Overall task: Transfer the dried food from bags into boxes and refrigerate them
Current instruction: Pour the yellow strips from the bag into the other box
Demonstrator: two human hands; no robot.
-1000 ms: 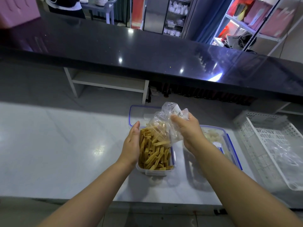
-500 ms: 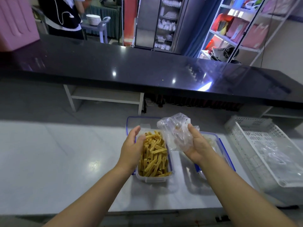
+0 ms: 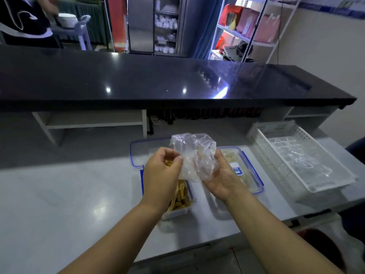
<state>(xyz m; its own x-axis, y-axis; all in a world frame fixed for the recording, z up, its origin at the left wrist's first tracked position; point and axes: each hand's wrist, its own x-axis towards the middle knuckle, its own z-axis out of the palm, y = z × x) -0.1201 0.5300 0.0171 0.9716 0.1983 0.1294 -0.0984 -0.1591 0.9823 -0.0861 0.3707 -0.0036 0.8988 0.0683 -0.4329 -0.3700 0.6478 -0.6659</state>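
A crumpled clear plastic bag (image 3: 194,155) is held above the counter between both hands. My left hand (image 3: 161,175) pinches its left edge, and my right hand (image 3: 221,179) cups it from below and the right. Under my left hand stands a clear box (image 3: 182,211) filled with yellow dried strips (image 3: 180,198). A loose blue-rimmed lid (image 3: 136,153) lies flat behind that box. To the right sits a second blue-rimmed box (image 3: 250,173) with its lid on and pale food inside.
A white perforated basket (image 3: 308,155) with a clear bag inside rests on the counter's right end. A raised black counter (image 3: 158,82) runs across behind the white work surface (image 3: 69,194). A person stands at the far left beyond it.
The bag has come off the box of yellow strips and is empty and bunched up. My left hand left the box's side and took hold of the bag.
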